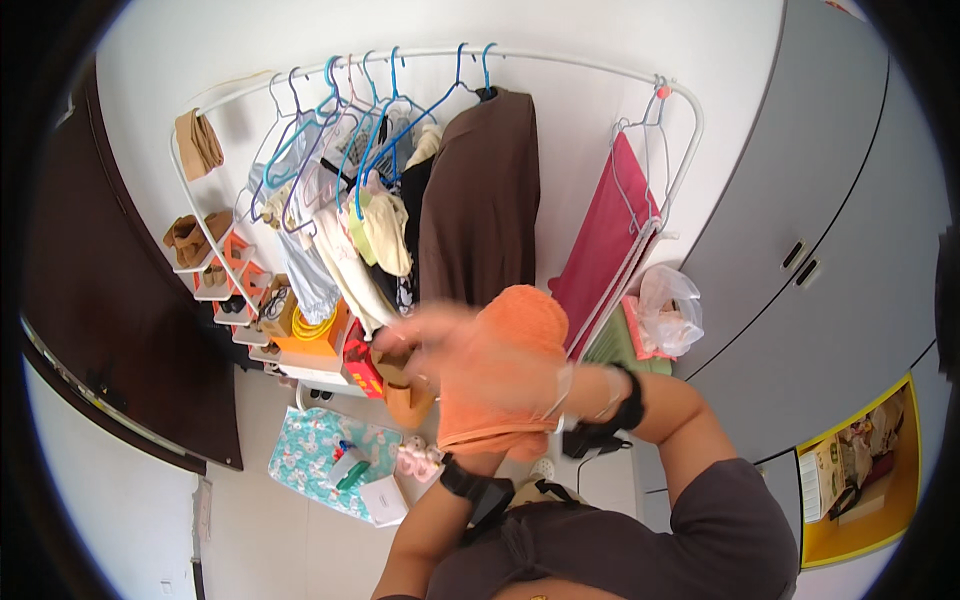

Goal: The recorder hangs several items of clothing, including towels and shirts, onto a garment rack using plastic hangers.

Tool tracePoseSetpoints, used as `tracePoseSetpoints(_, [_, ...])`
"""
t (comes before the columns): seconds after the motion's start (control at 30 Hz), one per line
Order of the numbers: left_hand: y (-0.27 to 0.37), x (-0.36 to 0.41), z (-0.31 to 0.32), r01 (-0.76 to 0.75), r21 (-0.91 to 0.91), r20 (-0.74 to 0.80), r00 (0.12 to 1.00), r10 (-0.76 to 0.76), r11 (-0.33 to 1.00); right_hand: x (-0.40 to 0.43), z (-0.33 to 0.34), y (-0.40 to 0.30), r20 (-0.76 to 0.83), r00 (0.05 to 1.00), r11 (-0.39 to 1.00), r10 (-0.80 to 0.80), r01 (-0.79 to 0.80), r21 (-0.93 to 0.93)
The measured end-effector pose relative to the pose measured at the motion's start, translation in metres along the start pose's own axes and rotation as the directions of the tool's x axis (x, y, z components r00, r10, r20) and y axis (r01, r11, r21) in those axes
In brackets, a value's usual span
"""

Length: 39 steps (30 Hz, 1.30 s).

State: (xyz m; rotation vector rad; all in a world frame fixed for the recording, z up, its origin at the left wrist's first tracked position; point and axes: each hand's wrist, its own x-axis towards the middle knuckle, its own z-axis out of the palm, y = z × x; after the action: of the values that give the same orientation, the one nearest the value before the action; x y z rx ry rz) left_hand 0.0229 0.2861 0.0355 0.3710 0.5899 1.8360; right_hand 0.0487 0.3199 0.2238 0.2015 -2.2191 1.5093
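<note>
A folded orange towel (523, 322) is raised in front of my body. My left hand is hidden under it; only the left wrist (484, 463) and a black wrist strap (476, 484) show below its lower edge, and the towel is borne up on that hand. Across the upper face of the towel lies my right hand (469, 360), blurred by motion. Its fingers point left, apart, with the fingertips beyond the towel's left edge. Whether the right palm presses on the fabric cannot be told. A black band (628, 394) circles the right forearm.
Ahead, a white clothes rail (570, 64) carries garments on hangers, including a brown garment (480, 202) and a red cloth (604, 217). Left are a shoe rack (214, 281) and a dark door (127, 300). Grey cabinets (810, 225) stand right. A patterned turquoise mat (300, 457) lies on the floor.
</note>
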Motion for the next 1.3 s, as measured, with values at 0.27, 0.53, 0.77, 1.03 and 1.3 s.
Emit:
tracePoseSetpoints(0.27, [0.038,-0.014,-0.022,-0.018,-0.011,-0.055,0.998,0.017,1.0,-0.042,-0.292,0.07,-0.623,0.572,0.028,-0.534,-0.724,-0.689])
tracePoseSetpoints(0.53, [0.04,-0.037,-0.046,-0.004,-0.023,-0.167,0.986,0.0,1.0,-0.058,-0.36,0.091,-0.895,0.317,0.418,-0.314,-0.801,-0.43])
tracePoseSetpoints(0.77, [0.04,-0.056,-0.048,-0.015,-0.054,-0.205,0.979,0.004,0.998,-0.049,-0.371,0.064,-0.869,0.43,0.671,-0.245,-0.572,-0.473])
tracePoseSetpoints(1.03, [0.044,-0.09,-0.057,-0.065,-0.103,-0.269,0.962,0.036,0.993,-0.086,-0.223,-0.011,-0.776,0.624,0.909,0.091,-0.37,-0.191])
tracePoseSetpoints(1.3, [0.044,-0.113,-0.048,-0.06,-0.182,-0.263,0.965,0.011,0.981,-0.143,-0.014,-0.028,-0.385,0.899,0.907,0.209,-0.326,-0.269])
